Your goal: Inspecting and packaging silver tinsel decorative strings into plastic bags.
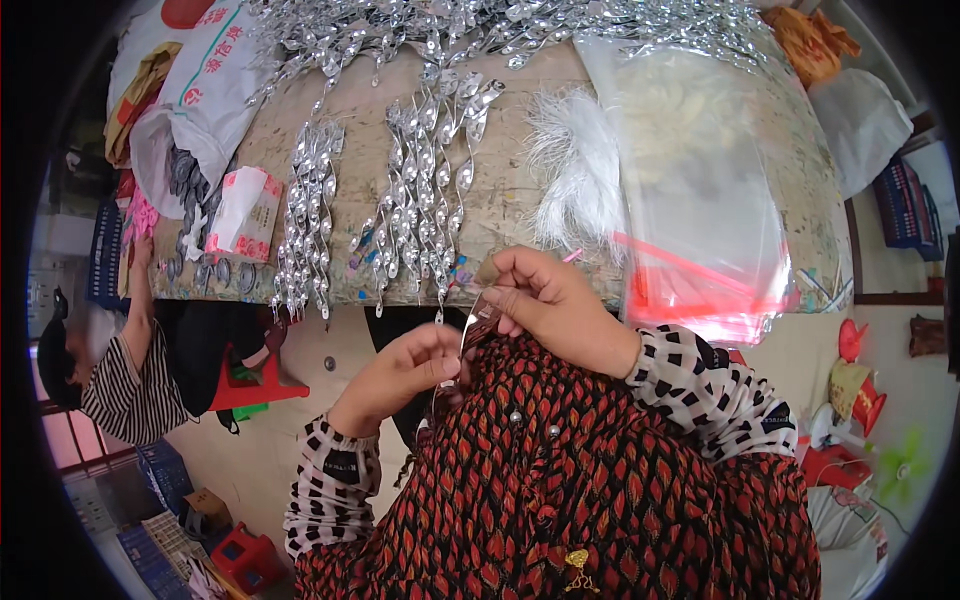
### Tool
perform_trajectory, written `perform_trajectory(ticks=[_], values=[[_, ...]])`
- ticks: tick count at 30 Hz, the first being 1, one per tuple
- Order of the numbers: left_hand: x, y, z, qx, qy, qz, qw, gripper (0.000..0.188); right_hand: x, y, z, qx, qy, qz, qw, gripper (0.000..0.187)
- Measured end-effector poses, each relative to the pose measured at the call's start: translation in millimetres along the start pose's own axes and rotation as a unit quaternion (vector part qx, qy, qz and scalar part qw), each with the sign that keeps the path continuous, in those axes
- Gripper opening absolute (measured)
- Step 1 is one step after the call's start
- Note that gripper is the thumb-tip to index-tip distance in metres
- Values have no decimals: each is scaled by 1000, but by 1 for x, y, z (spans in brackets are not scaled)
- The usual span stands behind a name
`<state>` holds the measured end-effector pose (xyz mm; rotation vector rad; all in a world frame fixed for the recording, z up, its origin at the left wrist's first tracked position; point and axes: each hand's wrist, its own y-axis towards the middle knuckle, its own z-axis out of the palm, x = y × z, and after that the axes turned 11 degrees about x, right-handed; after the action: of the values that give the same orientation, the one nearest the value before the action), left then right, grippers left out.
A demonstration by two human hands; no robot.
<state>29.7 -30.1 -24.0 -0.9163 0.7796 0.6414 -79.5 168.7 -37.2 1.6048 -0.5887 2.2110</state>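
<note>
In front of my chest, just off the table's near edge, a shiny silver twisted strip (470,326) hangs between my two hands. My right hand (565,305) pinches its upper part between thumb and fingers. Lower down, my left hand (405,368) has its fingers closed around the strip, whose lower end drops toward my lap. Beyond my hands, a middle bunch of silver twisted strips (425,190) lies on the table. To its left is a smaller bunch of the same strips (308,215). A bundle of white threads (580,165) lies ahead of my right hand.
Clear plastic bags with red edges (700,190) are stacked on the right of the worn table (480,130). A big silver pile (500,30) covers the far side. At left are a pink-white packet (245,215), an open white sack (205,90) and another person (135,380) beside a red stool (255,385).
</note>
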Motion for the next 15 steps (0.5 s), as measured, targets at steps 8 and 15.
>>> perform_trajectory(ticks=[8, 15], values=[[1, 14, 9, -77, -14, -43, 996, 20, 25, 19, -36, 8, -354, -44, 934, 17], [9, 14, 3, -117, -137, 37, 983, 20, 36, 93, -135, -75, -677, -11, 732, 16]])
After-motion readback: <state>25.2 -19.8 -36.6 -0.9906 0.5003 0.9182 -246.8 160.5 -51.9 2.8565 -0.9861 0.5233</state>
